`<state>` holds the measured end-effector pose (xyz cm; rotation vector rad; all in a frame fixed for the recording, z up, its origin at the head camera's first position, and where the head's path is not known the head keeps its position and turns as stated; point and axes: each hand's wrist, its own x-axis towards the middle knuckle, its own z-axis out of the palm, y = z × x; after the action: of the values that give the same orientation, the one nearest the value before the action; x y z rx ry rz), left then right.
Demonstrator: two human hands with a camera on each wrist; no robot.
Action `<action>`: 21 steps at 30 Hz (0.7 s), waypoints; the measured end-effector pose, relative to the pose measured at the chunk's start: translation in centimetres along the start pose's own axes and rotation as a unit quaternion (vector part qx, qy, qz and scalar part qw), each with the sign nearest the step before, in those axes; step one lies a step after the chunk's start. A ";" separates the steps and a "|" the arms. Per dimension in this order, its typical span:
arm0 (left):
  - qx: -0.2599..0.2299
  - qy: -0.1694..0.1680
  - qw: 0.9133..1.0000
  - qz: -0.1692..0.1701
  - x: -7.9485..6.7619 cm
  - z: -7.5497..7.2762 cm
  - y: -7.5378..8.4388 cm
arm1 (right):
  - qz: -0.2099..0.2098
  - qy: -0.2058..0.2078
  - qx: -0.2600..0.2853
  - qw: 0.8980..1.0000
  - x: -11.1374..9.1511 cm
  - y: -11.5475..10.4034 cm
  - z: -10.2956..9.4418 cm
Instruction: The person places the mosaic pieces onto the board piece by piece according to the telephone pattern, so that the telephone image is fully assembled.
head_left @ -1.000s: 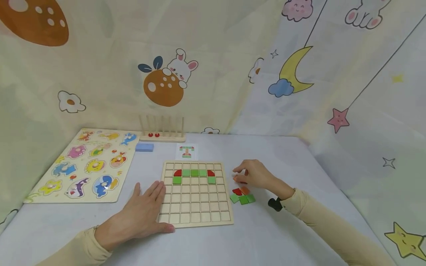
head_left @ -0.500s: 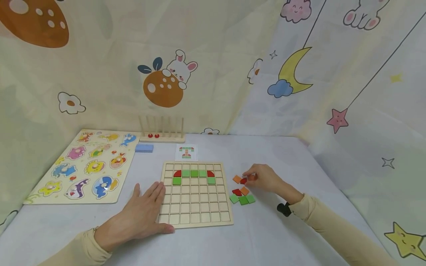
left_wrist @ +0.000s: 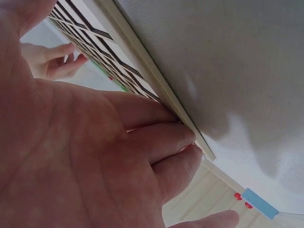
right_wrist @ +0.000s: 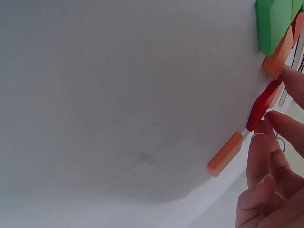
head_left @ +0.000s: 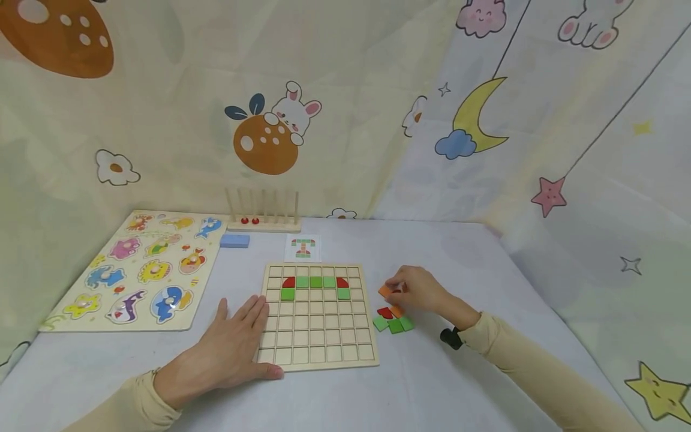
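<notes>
My left hand (head_left: 229, 345) rests flat with spread fingers on the left edge of the wooden grid board (head_left: 318, 357). In the left wrist view, its fingertips lie along the board's rim. Green square tiles and red rounded tiles (head_left: 289, 281) sit in the board's upper cells. To the right of the board, my right hand (head_left: 421, 289) has thumb and forefinger at an orange square tile (head_left: 384, 291); I cannot tell whether they pinch it. In the right wrist view, a red tile (right_wrist: 261, 105) lies right by these fingertips, and another orange tile (right_wrist: 225, 154) lies apart.
Green tiles (head_left: 396, 325) lie beside a red tile (head_left: 385, 312) near the board's right edge. A pattern card (head_left: 303, 247) is behind the board. Farther back are a blue block (head_left: 234, 241), a peg stand (head_left: 263, 227) with red beads, and a sea-animal puzzle (head_left: 207, 264).
My right hand moved right from the left orange tile, with an orange tile at its fingers, then came back left to the first one. The left hand stayed on the board.
</notes>
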<state>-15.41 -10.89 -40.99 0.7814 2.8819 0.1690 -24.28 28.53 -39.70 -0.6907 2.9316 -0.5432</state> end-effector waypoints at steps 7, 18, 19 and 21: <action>0.002 0.004 1.000 0.003 0.0 0.0 0.0 | 0.010 -0.013 -0.005 1.000 0.5 -0.5 0.4; -0.002 -0.001 1.000 -0.001 0.0 0.0 0.0 | 0.038 -0.030 0.019 0.999 0.7 -0.8 0.8; -0.002 -0.002 1.000 -0.001 0.0 0.1 0.0 | 0.041 -0.030 0.017 0.999 0.7 -0.9 0.8; -0.002 -0.002 1.000 -0.001 0.1 0.1 0.0 | 0.040 -0.029 0.012 0.999 0.7 -0.9 0.9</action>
<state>-15.47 -10.89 -41.07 0.7786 2.8783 0.1718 -24.41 27.17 -40.24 -0.5743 2.8783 -0.5411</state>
